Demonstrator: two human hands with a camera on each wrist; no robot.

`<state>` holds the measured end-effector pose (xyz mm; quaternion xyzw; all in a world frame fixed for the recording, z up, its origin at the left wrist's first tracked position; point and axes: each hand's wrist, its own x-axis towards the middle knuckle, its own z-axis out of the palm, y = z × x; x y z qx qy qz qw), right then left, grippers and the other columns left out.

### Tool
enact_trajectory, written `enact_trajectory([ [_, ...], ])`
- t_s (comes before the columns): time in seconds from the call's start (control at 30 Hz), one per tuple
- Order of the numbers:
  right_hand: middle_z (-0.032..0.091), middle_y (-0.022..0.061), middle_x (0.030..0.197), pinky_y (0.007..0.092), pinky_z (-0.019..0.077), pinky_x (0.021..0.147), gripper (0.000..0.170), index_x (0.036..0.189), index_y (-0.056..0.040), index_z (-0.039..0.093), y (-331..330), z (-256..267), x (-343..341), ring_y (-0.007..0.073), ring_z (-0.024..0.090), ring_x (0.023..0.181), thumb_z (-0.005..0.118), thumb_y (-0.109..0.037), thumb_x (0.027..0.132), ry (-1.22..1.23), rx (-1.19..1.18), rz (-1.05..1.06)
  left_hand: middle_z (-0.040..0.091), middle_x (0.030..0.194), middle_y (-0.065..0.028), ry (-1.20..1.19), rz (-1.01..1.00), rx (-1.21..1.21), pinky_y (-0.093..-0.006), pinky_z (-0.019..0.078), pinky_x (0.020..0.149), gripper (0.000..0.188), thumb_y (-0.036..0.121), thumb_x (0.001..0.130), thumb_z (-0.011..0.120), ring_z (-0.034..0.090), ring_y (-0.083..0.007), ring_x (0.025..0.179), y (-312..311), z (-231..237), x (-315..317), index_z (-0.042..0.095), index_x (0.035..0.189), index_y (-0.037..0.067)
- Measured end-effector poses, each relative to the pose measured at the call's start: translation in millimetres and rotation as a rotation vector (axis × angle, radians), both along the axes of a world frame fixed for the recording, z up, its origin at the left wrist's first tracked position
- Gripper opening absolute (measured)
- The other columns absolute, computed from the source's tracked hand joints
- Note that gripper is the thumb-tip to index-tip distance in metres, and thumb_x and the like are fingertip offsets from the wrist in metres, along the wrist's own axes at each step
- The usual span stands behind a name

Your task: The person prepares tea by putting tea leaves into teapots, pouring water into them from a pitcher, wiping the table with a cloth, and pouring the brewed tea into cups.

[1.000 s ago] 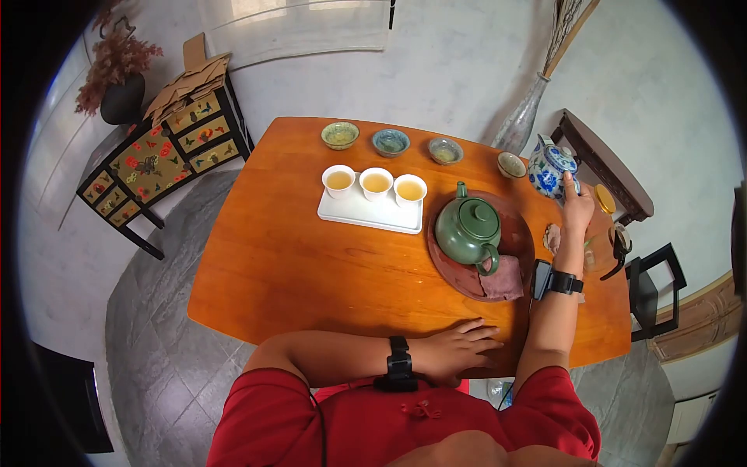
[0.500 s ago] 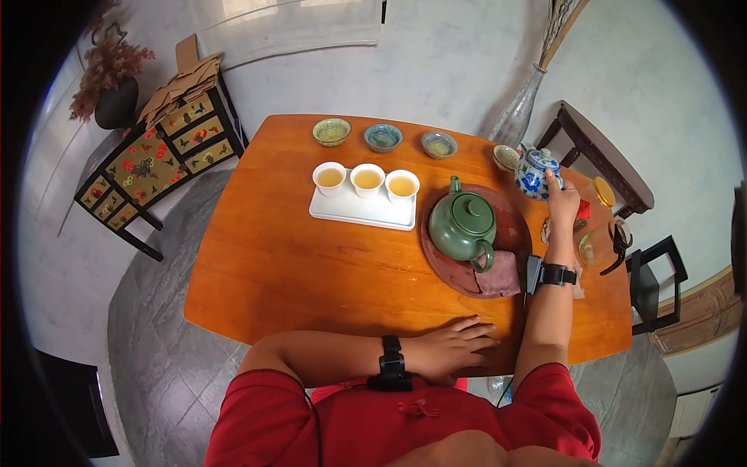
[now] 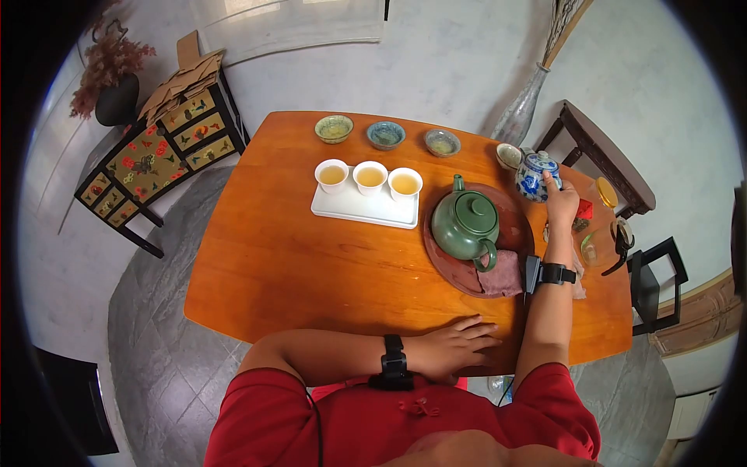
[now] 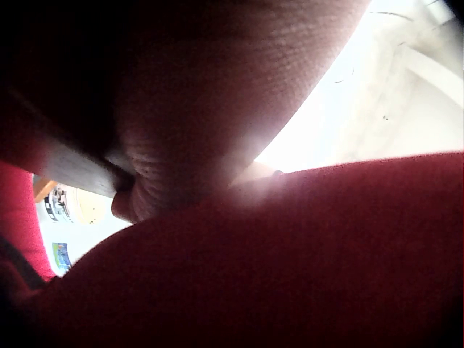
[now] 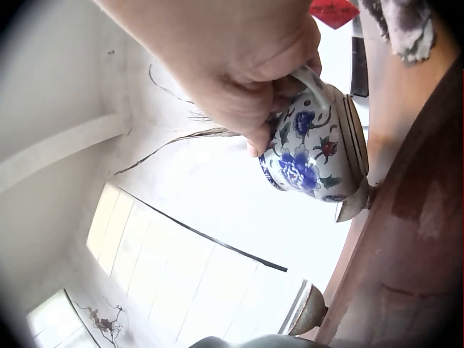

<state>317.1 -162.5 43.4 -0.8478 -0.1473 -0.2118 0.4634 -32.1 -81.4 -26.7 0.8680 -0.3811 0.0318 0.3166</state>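
Observation:
My right hand [image 3: 562,204] holds a blue-and-white teapot [image 3: 537,177] by its handle, beside a small pale bowl [image 3: 510,156] at the table's back right. In the right wrist view, fingers of my right hand [image 5: 246,80] curl round the handle, thumb near the lid of the floral teapot [image 5: 301,156]; whether its base touches the table I cannot tell. Flat on the front edge rests my left hand [image 3: 455,348], fingers spread. The left wrist view shows mostly dark skin of this hand [image 4: 217,109] and red cloth [image 4: 290,254].
Three white cups of yellow tea stand on a white tray [image 3: 364,210]. Behind are three bowls, one blue [image 3: 386,135]. A green teapot [image 3: 465,226] and folded cloth [image 3: 500,274] lie on a round brown tray [image 3: 513,233]. Right stands a glass pot [image 3: 597,245].
My right hand has moved the blue-and-white teapot left, closer to the small bowl; a red item beside the hand has come into view. My left hand stays on the table edge.

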Motion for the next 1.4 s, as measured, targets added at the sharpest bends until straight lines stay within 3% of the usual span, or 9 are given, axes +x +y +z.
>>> enact_trajectory([
  [0.23,0.067,0.0117,0.068,0.0321,0.0495,0.062,0.049,0.079,0.0026,0.069,3.4,7.1,-9.4,0.0160,0.062,0.062,0.076,-0.046,0.080,-0.003,-0.030,-0.015,0.031,0.153,-0.0119,0.017,-0.008,0.019,-0.0519,0.0101,0.119,0.065,0.029,0.065,0.080,0.015,-0.0316,0.147,1.5,4.9,-0.5,0.058,0.124,0.013],
  [0.5,0.070,0.0165,0.076,0.0350,0.0514,0.068,0.049,0.086,0.0002,0.071,4.0,9.4,-9.7,0.0239,0.068,0.070,0.077,-0.047,0.076,-0.012,-0.171,-0.092,0.030,0.153,-0.0132,-0.004,-0.005,0.006,-0.0512,0.0094,0.120,0.063,0.029,0.064,0.080,0.015,-0.0316,0.147,0.4,1.4,-0.4,0.059,0.121,0.010],
  [0.73,0.070,0.0166,0.076,0.0353,0.0516,0.068,0.048,0.086,-0.0010,0.072,6.1,12.8,-16.2,0.0251,0.068,0.071,0.078,-0.047,0.075,-0.023,-0.192,-0.119,0.030,0.153,-0.0133,0.015,-0.012,0.009,-0.0512,0.0096,0.120,0.062,0.029,0.063,0.080,0.015,-0.0318,0.147,0.7,3.6,-0.3,0.060,0.119,0.010],
  [1.33,0.066,0.0180,0.069,0.0392,0.0492,0.063,0.046,0.077,-0.0002,0.067,4.4,4.7,-10.6,0.0284,0.065,0.064,0.078,-0.045,0.076,-0.155,-0.171,-0.117,0.031,0.151,-0.0142,0.012,-0.009,-0.003,-0.0509,0.0101,0.120,0.063,0.031,0.062,0.081,0.017,-0.0320,0.146,0.4,2.7,-0.3,0.061,0.118,0.009],
  [1.4,0.067,0.0201,0.075,0.0379,0.0499,0.066,0.049,0.087,0.0017,0.069,5.0,8.3,-14.9,0.0296,0.066,0.069,0.076,-0.046,0.078,-0.095,-0.219,-0.120,0.031,0.151,-0.0141,0.011,-0.009,0.000,-0.0508,0.0102,0.120,0.063,0.031,0.062,0.081,0.017,-0.0318,0.146,0.1,1.2,-0.2,0.061,0.118,0.009],
])
